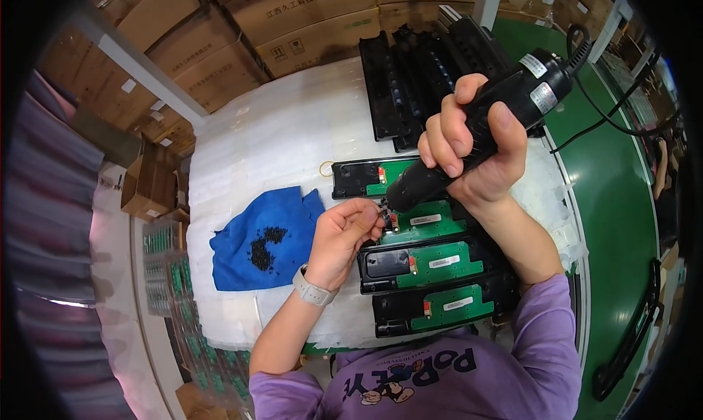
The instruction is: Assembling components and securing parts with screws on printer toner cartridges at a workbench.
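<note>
Right hand (469,153) fisted around screwdriver (483,120)

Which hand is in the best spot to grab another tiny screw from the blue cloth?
Probably the left hand: it sits beside the blue cloth holding small black screws, while the right hand grips the black electric screwdriver.

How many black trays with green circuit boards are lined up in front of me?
4, in a row on the white table: the farthest beside the screwdriver tip, the second under my hands, the third, and the nearest. The black stack behind may hide more.
</note>
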Motion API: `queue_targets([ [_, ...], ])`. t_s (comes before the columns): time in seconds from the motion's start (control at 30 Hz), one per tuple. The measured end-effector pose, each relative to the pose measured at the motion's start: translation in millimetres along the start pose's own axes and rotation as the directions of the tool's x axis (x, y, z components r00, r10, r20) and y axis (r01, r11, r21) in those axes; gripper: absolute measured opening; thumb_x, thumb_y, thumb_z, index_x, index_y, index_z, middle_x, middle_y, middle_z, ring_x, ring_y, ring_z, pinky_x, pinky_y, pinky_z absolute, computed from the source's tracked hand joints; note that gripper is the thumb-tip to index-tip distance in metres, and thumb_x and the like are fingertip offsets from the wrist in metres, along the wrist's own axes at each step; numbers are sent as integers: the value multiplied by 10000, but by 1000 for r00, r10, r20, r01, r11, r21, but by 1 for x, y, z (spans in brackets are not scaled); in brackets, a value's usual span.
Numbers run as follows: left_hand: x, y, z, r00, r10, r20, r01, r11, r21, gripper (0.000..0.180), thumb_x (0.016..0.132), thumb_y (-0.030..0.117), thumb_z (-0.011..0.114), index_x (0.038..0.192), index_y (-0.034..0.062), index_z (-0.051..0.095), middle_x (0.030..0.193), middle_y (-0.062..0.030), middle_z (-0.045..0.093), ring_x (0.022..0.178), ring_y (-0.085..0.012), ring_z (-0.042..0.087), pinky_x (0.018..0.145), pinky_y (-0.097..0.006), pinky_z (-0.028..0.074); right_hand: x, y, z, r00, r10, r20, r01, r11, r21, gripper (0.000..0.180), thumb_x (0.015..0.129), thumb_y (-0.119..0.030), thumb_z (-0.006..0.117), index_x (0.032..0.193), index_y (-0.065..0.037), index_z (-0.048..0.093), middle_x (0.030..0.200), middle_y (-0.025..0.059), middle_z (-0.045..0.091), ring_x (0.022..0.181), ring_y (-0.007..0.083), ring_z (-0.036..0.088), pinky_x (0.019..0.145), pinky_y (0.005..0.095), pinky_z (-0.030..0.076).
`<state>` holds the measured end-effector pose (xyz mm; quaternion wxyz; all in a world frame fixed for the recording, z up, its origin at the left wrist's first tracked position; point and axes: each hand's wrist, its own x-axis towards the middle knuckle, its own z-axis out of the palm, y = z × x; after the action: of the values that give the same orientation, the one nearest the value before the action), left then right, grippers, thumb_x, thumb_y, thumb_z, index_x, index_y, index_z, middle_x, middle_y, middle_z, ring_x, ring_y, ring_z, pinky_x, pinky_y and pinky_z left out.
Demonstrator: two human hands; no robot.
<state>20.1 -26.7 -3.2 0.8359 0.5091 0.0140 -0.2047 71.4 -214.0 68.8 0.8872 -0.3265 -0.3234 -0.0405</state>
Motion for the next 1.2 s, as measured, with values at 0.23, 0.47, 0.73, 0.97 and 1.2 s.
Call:
queue_targets([
  [0.23,1,-1,-6,1000,20,9,-20,996,87,152,870,135,590,929,-4,584,793,-44,588,660,-88,526,631,-197,438,1,0,-4,1000,-6,2,6,1000,5,325,885,-363,453,1027,-71,452,607,2,442,435,104,418,517,288,414],
  [0.47,0,-4,-4,999,39,-16,-37,995,94,144,861,133,604,917,1,587,774,-35,595,642,-79,520,617,-188,424,0,3,-1,1000,8,-9,-8,1000,-9,312,886,-347,448,1029,-70,454,603,2,439,436,106,420,516,289,413],
  [0.73,-2,-8,1,985,165,-56,-148,961,233,81,843,65,610,881,-4,592,753,-33,597,631,-72,529,608,-185,434,2,0,10,943,56,-328,-106,985,-137,235,893,-290,448,973,-71,479,588,7,442,439,107,411,511,286,398],
  [0.97,-4,-12,-3,981,181,-64,-171,975,141,95,850,57,602,895,-26,595,773,-51,618,648,-82,567,617,-191,458,5,5,9,887,35,-461,-55,998,-29,250,838,-258,564,890,-22,500,571,37,475,440,133,466,486,310,420],
  [1.2,-1,-7,-4,967,242,-83,-213,941,262,136,871,122,588,826,-6,594,770,-67,615,648,-91,555,605,-199,449,9,5,4,902,101,-420,-85,995,56,237,839,-242,562,889,-20,498,567,33,462,434,130,456,487,309,415],
])
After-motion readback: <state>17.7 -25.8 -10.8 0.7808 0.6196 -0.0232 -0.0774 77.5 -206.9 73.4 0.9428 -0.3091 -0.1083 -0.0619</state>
